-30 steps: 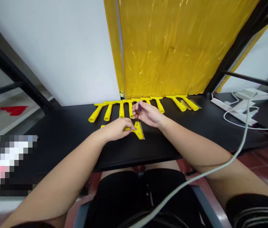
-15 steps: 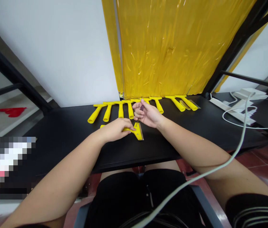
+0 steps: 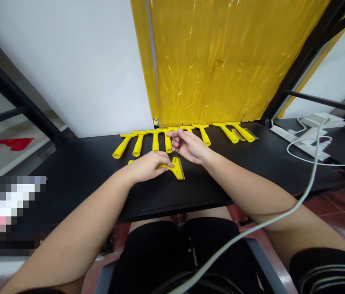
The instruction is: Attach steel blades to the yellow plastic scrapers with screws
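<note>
Clerk: State the left hand.

Inspector: The left hand point(image 3: 151, 165) is closed round the handle of a yellow scraper point(image 3: 179, 174), which lies on the black desk point(image 3: 87, 159), between the near edge and the far row. The handle's end shows to the left of the hand; the head is on the right, its thin blade along the right edge.

Clerk: And the right hand?

Inspector: The right hand point(image 3: 193, 148) is over the desk, just beyond the scraper's head, fingers curled narrowly about a dark-handled screwdriver point(image 3: 180, 143). The shaft points down to the far part of the head. Whether the tip is seated in a screw, I cannot tell.

Clerk: Record the surroundings.

Inspector: Along the far edge lies a row of yellow T-shaped handles point(image 3: 138, 146), grips toward the near side; the right hand hides part of it. Behind stand a white panel point(image 3: 77, 65) on the left and a yellow-wrapped panel point(image 3: 212, 61) on the right.

Clerk: Right end of the desk?

Inspector: A long white fitting point(image 3: 297, 143) with a thin white cable point(image 3: 340, 165) beside it. A thicker pale cable point(image 3: 252, 231) crosses in front of the right forearm.
</note>
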A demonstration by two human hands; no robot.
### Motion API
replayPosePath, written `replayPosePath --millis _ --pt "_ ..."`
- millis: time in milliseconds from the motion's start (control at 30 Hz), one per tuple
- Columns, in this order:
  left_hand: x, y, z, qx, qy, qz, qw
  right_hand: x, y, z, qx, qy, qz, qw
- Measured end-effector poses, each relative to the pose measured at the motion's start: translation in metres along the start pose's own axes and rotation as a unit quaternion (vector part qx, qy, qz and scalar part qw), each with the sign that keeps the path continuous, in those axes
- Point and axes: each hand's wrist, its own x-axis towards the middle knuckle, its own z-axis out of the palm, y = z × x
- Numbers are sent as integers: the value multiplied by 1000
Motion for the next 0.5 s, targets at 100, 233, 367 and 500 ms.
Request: replayPosePath --millis 100,233,367,500 --pt "0 2 0 -13 2 8 1000 -1 1 1 15 -4 -14 1000" --pt "1 3 -1 -10 8 11 1000 0 -1 2 13 12 7 1000" --pt "1 2 0 -10 9 12 1000 -1 -6 5 19 28 41 999" --pt "1 2 -1 -8 21 15 1000 -2 -9 9 23 52 10 998"
